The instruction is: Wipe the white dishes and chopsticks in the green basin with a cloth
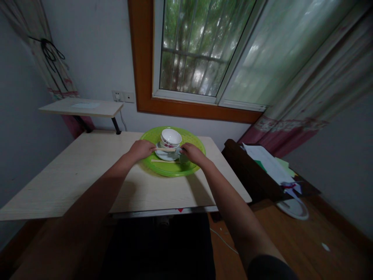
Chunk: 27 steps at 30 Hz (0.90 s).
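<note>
Nearest you, below your fingertips, loose chopsticks (165, 161) lie crosswise in the green tray (163, 170). Just beyond, your left hand (142, 149) has its fingers pinched closed on the near-left end of the held chopsticks (166, 149); these point away from those fingers toward your right hand, their long axis running left to right, almost level. Your right hand (192, 153) has its fingers curled by the plate's right edge; you can't tell from here whether they grip anything. Between both sets of fingers sits the white plate (166, 156), and slightly beyond them, the stacked bowls (171, 137), upright, opening upward.
</note>
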{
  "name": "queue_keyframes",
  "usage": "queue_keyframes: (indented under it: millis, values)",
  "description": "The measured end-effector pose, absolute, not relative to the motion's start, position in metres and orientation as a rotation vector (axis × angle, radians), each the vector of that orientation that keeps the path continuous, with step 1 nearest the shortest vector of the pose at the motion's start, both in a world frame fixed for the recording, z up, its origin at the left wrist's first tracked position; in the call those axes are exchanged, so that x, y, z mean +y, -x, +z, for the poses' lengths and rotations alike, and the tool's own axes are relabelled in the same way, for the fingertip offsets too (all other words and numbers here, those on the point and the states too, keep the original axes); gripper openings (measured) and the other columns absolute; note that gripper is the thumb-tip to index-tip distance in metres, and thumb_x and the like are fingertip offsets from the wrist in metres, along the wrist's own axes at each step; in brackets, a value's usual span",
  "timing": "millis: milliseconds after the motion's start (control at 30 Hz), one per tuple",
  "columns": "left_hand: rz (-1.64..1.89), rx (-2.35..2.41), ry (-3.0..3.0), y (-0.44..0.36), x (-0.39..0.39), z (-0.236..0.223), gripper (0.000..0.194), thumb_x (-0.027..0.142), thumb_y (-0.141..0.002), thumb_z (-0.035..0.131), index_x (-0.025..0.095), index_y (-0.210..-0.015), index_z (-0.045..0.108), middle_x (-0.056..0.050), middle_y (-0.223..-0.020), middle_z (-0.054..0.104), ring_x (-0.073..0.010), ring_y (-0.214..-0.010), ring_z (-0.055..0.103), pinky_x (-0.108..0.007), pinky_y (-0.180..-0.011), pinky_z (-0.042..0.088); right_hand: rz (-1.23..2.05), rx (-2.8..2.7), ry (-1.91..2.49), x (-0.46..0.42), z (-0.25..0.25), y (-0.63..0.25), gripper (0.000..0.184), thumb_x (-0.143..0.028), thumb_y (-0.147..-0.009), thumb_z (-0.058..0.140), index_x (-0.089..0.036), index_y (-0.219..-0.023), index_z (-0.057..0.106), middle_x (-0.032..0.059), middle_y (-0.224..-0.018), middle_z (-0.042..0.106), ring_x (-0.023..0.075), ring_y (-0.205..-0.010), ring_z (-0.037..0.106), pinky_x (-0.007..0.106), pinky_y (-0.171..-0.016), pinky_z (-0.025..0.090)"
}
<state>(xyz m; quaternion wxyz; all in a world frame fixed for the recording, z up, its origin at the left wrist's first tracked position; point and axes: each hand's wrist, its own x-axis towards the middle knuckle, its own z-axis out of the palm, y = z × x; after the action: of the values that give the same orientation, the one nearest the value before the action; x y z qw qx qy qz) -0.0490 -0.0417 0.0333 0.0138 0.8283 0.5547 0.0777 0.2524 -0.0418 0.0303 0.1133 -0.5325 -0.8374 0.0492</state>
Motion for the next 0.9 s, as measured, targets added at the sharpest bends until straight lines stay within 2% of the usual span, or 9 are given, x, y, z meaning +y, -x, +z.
queue_keyframes:
  millis: [233, 333, 433, 667, 900]
  values:
    - [0.266, 1.621, -2.618, 0.008, -0.053, 0.036, 0.036, 0.038, -0.103, 0.055, 0.022, -0.107, 0.087, -0.014, -0.115, 0.082, -0.0322, -0.108, 0.073, -0.041, -0.096, 0.051, 0.190, -2.558, 1.339, -0.050, 0.033, -0.212, 0.026, -0.022, -0.106, 0.066, -0.012, -0.128, 0.075, 0.0197, -0.134, 0.075, 0.0268, -0.120, 0.071, 0.032, -0.102, 0.050]
    - [0.237, 1.632, -2.641, 0.007, -0.053, 0.038, 0.036, 0.035, -0.102, 0.054, 0.024, -0.111, 0.087, -0.012, -0.115, 0.082, -0.0300, -0.107, 0.073, -0.038, -0.094, 0.051, 0.195, -2.553, 1.302, -0.051, 0.031, -0.205, 0.027, -0.024, -0.107, 0.065, -0.013, -0.129, 0.075, 0.0203, -0.135, 0.075, 0.0278, -0.120, 0.071, 0.034, -0.103, 0.051]
    - [0.235, 1.643, -2.638, 0.022, -0.050, 0.038, 0.036, 0.039, -0.103, 0.054, 0.028, -0.113, 0.087, -0.009, -0.116, 0.083, -0.0293, -0.108, 0.073, -0.037, -0.091, 0.051, 0.205, -2.538, 1.297, -0.049, 0.029, -0.214, 0.028, -0.024, -0.107, 0.065, -0.015, -0.132, 0.074, 0.0179, -0.137, 0.075, 0.0271, -0.121, 0.071, 0.034, -0.103, 0.051]
    - [0.289, 1.719, -2.570, 0.066, -0.042, 0.039, 0.034, 0.042, -0.103, 0.056, 0.027, -0.110, 0.086, -0.008, -0.120, 0.082, -0.0287, -0.112, 0.071, -0.034, -0.091, 0.049, 0.193, -2.487, 1.467, -0.046, 0.032, -0.257, 0.022, -0.023, -0.105, 0.065, -0.013, -0.119, 0.079, 0.0157, -0.121, 0.080, 0.0252, -0.109, 0.073, 0.032, -0.095, 0.052]
    - [0.290, 1.697, -2.596, 0.057, -0.043, 0.033, 0.037, 0.041, -0.104, 0.053, 0.027, -0.107, 0.086, -0.010, -0.119, 0.082, -0.0291, -0.112, 0.071, -0.036, -0.093, 0.050, 0.176, -2.479, 1.480, -0.048, 0.036, -0.258, 0.020, -0.023, -0.104, 0.067, -0.014, -0.117, 0.080, 0.0144, -0.117, 0.081, 0.0240, -0.105, 0.073, 0.031, -0.092, 0.051]
